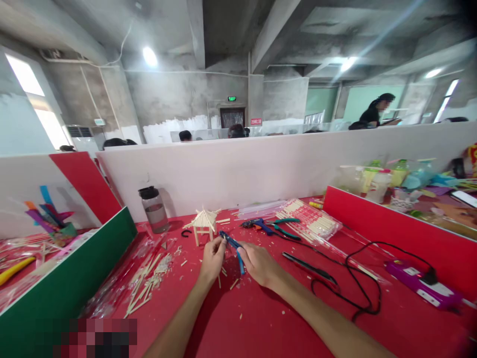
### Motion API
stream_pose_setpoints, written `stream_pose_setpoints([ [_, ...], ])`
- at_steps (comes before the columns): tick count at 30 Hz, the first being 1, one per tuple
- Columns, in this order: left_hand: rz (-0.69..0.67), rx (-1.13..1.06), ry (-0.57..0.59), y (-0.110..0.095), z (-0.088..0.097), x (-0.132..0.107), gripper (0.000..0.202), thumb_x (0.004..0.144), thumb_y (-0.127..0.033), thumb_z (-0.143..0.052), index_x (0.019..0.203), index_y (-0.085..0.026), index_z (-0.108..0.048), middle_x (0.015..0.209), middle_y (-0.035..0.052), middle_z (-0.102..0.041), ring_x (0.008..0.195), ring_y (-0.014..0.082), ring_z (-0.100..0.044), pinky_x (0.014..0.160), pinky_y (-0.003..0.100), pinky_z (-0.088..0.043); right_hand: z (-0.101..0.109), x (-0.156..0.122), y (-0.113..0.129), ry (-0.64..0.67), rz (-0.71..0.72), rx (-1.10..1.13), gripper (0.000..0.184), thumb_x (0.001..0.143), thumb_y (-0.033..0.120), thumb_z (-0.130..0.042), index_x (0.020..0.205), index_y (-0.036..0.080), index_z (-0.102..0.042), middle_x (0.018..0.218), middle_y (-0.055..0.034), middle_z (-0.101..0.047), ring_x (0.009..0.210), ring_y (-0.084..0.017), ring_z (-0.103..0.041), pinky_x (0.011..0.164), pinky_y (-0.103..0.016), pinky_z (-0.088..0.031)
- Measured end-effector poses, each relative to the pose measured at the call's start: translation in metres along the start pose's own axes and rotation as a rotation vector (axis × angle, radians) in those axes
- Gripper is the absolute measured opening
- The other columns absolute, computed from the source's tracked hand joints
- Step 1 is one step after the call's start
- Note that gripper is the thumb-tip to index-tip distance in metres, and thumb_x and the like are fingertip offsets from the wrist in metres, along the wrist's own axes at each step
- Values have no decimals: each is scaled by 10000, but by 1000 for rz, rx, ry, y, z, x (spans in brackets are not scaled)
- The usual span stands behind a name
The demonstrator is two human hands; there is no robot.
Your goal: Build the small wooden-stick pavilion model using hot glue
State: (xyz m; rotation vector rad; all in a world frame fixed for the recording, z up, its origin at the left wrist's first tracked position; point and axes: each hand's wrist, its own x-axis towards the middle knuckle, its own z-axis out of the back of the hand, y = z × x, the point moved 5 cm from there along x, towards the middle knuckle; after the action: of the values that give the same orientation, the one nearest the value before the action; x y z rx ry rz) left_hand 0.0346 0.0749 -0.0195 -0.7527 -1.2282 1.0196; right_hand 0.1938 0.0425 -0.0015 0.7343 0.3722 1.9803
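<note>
My right hand (259,263) is closed round the blue handles of a small pair of cutting pliers (233,244), jaws pointing up-left. My left hand (213,258) pinches a thin wooden stick (219,237) right at the jaws. Just beyond my hands stands a little pavilion model (203,223) built of wooden sticks, on the red table (261,318).
A glue gun (257,224) and green-handled pliers (285,228) lie behind, beside a packet of sticks (309,221). Loose sticks (147,283) lie left. A black cable (357,283) runs to a purple power strip (421,283). A bottle (153,209) stands by the white partition. Green and red dividers flank the table.
</note>
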Motion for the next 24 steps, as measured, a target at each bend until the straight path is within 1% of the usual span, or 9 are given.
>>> stream_pose_setpoints([
  [5,7,-11,-7,-2,0,1,418,847,-545,-527,673,-167,-566,468,-63,-404,460,101,-385,475,210,-295,0,0,4,16,-31,-162,475,1034,392,-190,1114,174,-605,1059,-115,-719,963,-247,-682,804,-306,-445],
  [7,18,-29,-23,0,-1,1,421,830,-549,-546,656,-166,-563,461,-64,-393,457,100,-380,472,211,-284,1,-1,5,20,-48,-195,471,1036,389,-182,1071,177,-601,1010,-108,-726,909,-246,-693,752,-298,-437],
  [10,34,-57,-36,4,-3,3,429,822,-554,-551,638,-167,-552,443,-71,-366,442,95,-357,466,211,-266,3,-2,8,19,-69,-215,461,1038,377,-179,1033,178,-594,975,-101,-727,871,-237,-695,715,-287,-419],
  [16,85,-100,1,8,-4,6,424,810,-547,-573,644,-157,-560,430,-78,-367,403,76,-316,446,205,-243,2,-2,9,23,-66,-206,433,1038,363,-202,1083,175,-590,1020,-104,-722,898,-226,-689,734,-278,-411],
  [24,162,-138,38,1,-3,5,475,756,-619,-592,641,-159,-563,402,-91,-340,339,68,-297,392,204,-233,2,-1,10,30,-35,-203,447,1034,372,-218,1138,165,-600,1060,-126,-715,971,-232,-678,809,-281,-425],
])
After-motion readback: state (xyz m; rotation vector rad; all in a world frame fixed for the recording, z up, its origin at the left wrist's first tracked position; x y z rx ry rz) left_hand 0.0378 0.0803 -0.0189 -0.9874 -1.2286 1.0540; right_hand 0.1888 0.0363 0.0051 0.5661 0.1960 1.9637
